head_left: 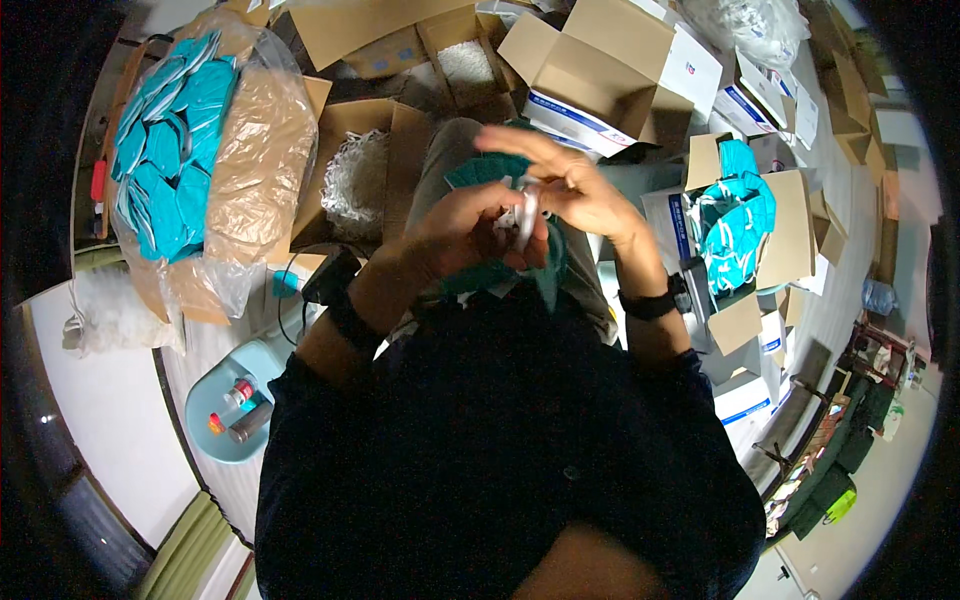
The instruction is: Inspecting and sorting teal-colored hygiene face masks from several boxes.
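Observation:
My left hand (468,228) is closed around a small white bundle (526,218) that looks like a looped strap or cord; its details are blurred. Over that bundle my right hand (575,185) has its fingers stretched toward the left, somewhat smeared by motion, with the thumb side at the bundle's upper end. Beneath both hands, teal fabric (480,172) lies across my lap, partly hidden by them.
To the left are a plastic-lined box of teal fabric pieces (160,150) and a carton of tangled white strips (355,180). An open carton (590,85) stands ahead. At right, a box holds teal items with white straps (738,215). A blue tub (205,400) contains bottles.

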Motion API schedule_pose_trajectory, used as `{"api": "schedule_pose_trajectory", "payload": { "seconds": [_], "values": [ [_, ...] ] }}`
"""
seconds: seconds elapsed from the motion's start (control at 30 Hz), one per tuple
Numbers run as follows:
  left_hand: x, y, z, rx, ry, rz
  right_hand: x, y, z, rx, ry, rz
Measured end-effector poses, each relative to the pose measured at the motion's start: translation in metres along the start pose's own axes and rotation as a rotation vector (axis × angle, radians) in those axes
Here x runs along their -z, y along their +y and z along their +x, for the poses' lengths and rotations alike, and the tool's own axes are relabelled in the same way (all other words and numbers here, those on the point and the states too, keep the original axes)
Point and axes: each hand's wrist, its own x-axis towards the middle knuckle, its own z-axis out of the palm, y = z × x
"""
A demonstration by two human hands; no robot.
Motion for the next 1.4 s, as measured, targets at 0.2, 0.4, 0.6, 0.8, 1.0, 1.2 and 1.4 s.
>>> {"api": "schedule_pose_trajectory", "payload": {
  "seconds": [0.2,0.4,0.6,0.8,1.0,1.2,1.4],
  "values": [
    [0.001,0.010,-0.010,-0.046,0.152,0.174,0.006,0.030,-0.007,-0.099,-0.049,-0.035],
    [0.000,0.003,0.004,-0.228,0.050,0.417,-0.002,0.016,-0.008,-0.090,0.274,0.516],
    [0.001,-0.022,0.043,-0.267,0.066,0.041,0.006,0.053,0.002,-0.158,0.264,1.782],
    [-0.024,-0.027,0.032,-0.116,0.301,-0.021,0.026,0.034,0.023,-0.378,0.829,1.637],
    [-0.020,-0.039,0.013,-0.188,0.203,-0.070,0.021,0.049,0.038,-0.393,0.876,1.597],
    [-0.013,-0.048,0.007,-0.178,0.231,-0.072,0.025,0.070,0.045,-0.403,0.893,1.677],
    [-0.021,-0.050,0.006,-0.202,0.319,-0.117,0.027,0.077,0.046,-0.375,0.981,1.589]
  ]
}}
